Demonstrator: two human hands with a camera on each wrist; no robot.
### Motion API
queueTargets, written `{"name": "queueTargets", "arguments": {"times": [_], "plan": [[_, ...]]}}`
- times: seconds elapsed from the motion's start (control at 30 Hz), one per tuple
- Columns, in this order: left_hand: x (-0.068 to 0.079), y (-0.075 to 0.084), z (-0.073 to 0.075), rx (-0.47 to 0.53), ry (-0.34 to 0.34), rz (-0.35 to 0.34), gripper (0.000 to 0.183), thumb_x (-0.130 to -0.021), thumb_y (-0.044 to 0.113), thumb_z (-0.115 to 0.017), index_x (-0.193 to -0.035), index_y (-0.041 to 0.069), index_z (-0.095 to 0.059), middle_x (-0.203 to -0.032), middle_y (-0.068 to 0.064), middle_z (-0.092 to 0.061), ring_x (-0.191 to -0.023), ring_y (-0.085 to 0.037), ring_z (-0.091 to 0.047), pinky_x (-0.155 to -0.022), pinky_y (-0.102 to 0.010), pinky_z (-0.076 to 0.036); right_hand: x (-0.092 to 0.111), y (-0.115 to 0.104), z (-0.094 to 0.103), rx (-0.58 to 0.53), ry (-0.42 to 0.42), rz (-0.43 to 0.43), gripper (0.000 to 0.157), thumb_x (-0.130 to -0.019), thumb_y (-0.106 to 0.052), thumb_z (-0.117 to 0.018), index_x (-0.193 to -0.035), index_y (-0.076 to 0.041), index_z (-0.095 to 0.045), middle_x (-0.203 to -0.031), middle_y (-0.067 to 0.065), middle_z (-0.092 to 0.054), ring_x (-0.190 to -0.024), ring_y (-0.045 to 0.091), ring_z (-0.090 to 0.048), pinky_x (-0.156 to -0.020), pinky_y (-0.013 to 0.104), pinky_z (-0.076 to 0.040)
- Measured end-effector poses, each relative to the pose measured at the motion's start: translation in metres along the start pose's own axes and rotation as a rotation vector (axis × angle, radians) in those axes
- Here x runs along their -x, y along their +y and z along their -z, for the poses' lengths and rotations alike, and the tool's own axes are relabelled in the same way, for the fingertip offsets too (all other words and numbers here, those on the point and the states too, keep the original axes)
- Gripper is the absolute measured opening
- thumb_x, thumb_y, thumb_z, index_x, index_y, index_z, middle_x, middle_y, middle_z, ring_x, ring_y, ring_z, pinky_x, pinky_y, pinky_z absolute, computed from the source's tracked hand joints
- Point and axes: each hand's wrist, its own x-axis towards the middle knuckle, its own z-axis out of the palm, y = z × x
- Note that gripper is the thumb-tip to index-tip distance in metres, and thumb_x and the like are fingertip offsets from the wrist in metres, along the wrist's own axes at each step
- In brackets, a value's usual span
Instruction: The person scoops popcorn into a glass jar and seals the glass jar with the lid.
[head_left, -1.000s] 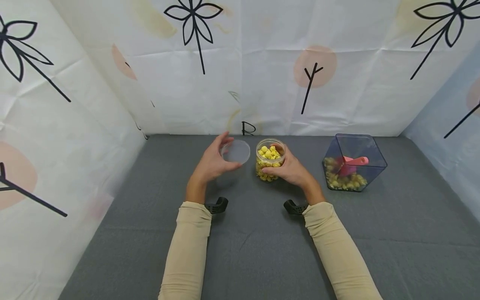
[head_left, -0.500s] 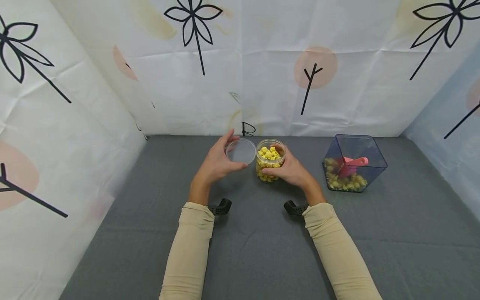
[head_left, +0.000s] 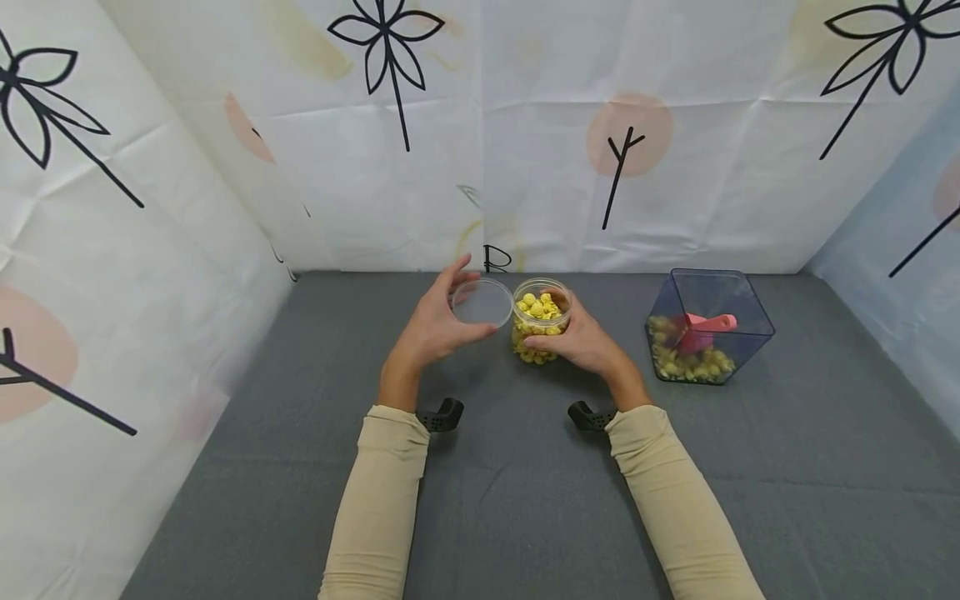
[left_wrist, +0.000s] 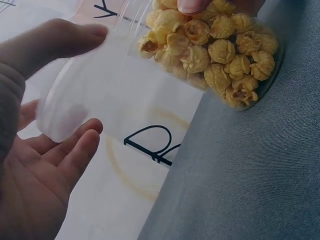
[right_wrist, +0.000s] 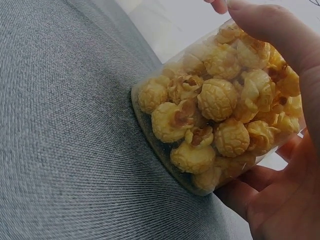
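Note:
My left hand [head_left: 432, 325] holds a clear round lid [head_left: 482, 302] by its edge, thumb at the near side and fingers at the far side. The lid is tilted above the table, just left of the jar's mouth. A clear jar [head_left: 534, 340] of yellow popcorn stands upright and uncovered, filled to near its neck. My right hand [head_left: 588, 337] grips the jar from the right, thumb across the front. In the right wrist view, popcorn [right_wrist: 218, 100] shows through the jar wall, and its base meets the cloth. The left wrist view shows the lid [left_wrist: 75, 97] between thumb and fingers.
To the right stands a dark transparent square bin [head_left: 738, 354] with popcorn in its bottom and a pink scoop [head_left: 705, 327] lying inside. Grey cloth [head_left: 495, 492] covers the table. White patterned sheets [head_left: 540, 192] wall in the back and sides.
My left hand has brought the lid rightward, close to the jar's rim, and has hardly moved over the last half second. My right hand and the jar have stayed put.

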Motion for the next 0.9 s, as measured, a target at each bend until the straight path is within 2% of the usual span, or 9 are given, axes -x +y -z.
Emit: {"name": "queueTargets", "arguments": {"times": [0.1,0.27,0.4,0.53,0.73,0.9], "plan": [[-0.001,0.0,-0.001,0.026,0.017,-0.041,0.108,-0.081,0.02,-0.088,-0.162,0.035,-0.019,-0.158,-0.004,-0.044,-0.15,-0.022,-0.041,-0.118,-0.05,-0.04,0.0,0.001,0.001,0.0,0.001,0.002,0.094,-0.087,-0.017,-0.082,-0.159,-0.015,-0.022,-0.163,0.01,-0.027,-0.135,0.033,-0.05,-0.107,0.047,-0.045],[-0.002,-0.001,-0.006,0.085,0.094,-0.12,0.107,-0.081,0.018,-0.088,-0.163,0.026,-0.021,-0.153,-0.003,-0.05,-0.148,-0.021,-0.044,-0.119,-0.053,-0.038,0.0,0.002,0.002,-0.007,-0.008,0.012,0.093,-0.087,-0.017,-0.082,-0.159,-0.015,-0.022,-0.161,0.011,-0.029,-0.135,0.033,-0.05,-0.108,0.048,-0.045],[-0.005,0.002,-0.018,0.184,0.143,-0.18,0.103,-0.081,0.009,-0.087,-0.162,0.025,-0.024,-0.154,-0.006,-0.05,-0.145,-0.024,-0.048,-0.115,-0.054,-0.043,0.0,0.001,0.001,-0.003,-0.009,0.01,0.094,-0.087,-0.018,-0.082,-0.159,-0.015,-0.021,-0.16,0.011,-0.03,-0.135,0.032,-0.05,-0.108,0.049,-0.045],[-0.008,0.009,-0.034,0.285,0.177,-0.231,0.098,-0.082,0.0,-0.084,-0.16,0.017,-0.026,-0.156,-0.009,-0.045,-0.142,-0.029,-0.048,-0.11,-0.055,-0.048,0.0,0.001,0.001,0.004,-0.012,0.014,0.095,-0.088,-0.02,-0.082,-0.159,-0.014,-0.02,-0.161,0.01,-0.029,-0.132,0.031,-0.052,-0.106,0.045,-0.047],[-0.011,0.014,-0.056,0.329,0.263,-0.276,0.083,-0.083,0.001,-0.083,-0.15,0.007,-0.034,-0.153,-0.007,-0.047,-0.136,-0.027,-0.048,-0.106,-0.053,-0.051,0.001,0.0,0.001,0.016,-0.008,0.016,0.094,-0.087,-0.021,-0.083,-0.158,-0.014,-0.022,-0.158,0.009,-0.034,-0.125,0.029,-0.057,-0.097,0.034,-0.05],[-0.012,0.014,-0.065,0.326,0.319,-0.28,0.075,-0.084,0.007,-0.083,-0.146,0.011,-0.042,-0.149,-0.006,-0.049,-0.134,-0.024,-0.049,-0.108,-0.051,-0.051,0.002,0.0,0.001,0.033,-0.009,0.005,0.095,-0.088,-0.024,-0.083,-0.159,-0.016,-0.021,-0.16,0.009,-0.032,-0.124,0.029,-0.057,-0.097,0.034,-0.05]]}}
